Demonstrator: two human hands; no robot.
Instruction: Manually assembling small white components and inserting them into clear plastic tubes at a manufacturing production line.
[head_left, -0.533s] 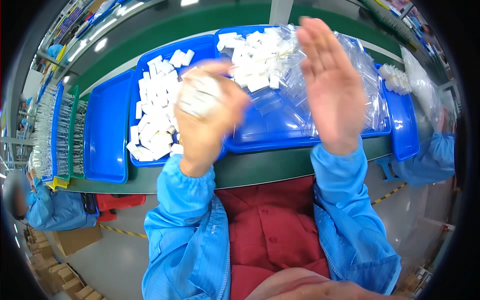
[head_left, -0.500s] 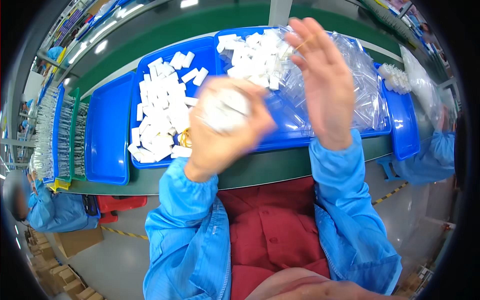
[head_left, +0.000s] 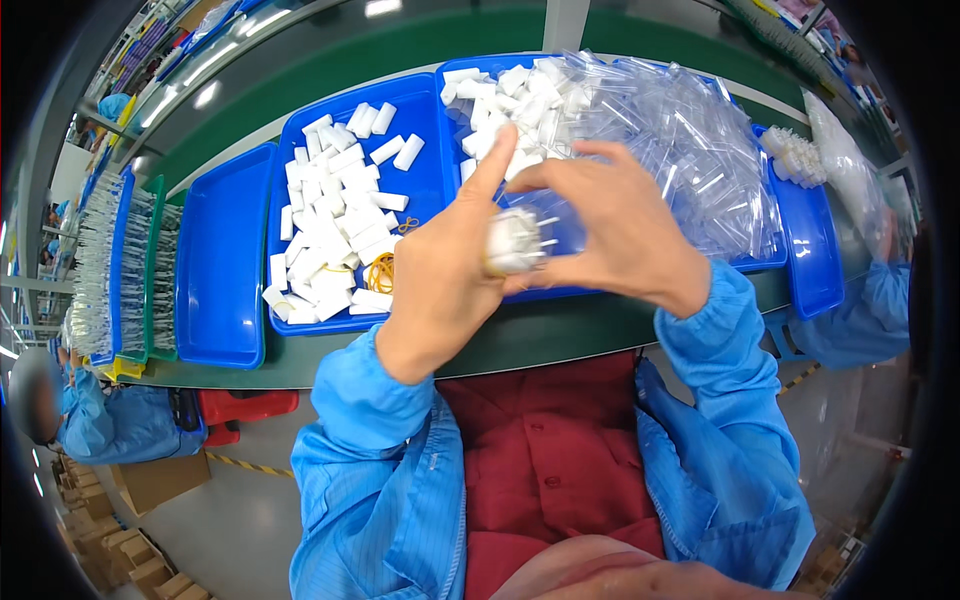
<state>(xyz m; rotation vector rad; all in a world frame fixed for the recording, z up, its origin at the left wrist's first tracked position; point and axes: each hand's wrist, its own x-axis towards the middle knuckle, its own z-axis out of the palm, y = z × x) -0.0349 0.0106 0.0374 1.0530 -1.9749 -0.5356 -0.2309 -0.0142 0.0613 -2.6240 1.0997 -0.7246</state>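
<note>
A bundle of small white pieces with thin clear tubes poking out [head_left: 513, 240] is in my left hand [head_left: 435, 285], whose fingers are closed around it. The inner part of the bundle is blurred and partly hidden. Just to its right, my right hand [head_left: 635, 230] curves with thumb and fingers apart. Its thumb reaches below the bundle and its fingertips come near my left hand's fingers; whether they touch cannot be told. Below my hands is a blue tray of white cylinders [head_left: 335, 205], with yellow rubber bands [head_left: 380, 273] lying among them.
A second blue tray holds more white pieces [head_left: 535, 100] and a heap of clear plastic tubes [head_left: 690, 160]. An empty blue tray [head_left: 222, 260] stands at left, beside racks of upright clear parts [head_left: 105, 270]. A small blue tray [head_left: 815, 250] is at right. Co-workers sit at both sides.
My right hand has come down and left from its raised, flat position to beside the bundle. My left hand has moved right and turned, bringing the bundle's tube ends into view.
</note>
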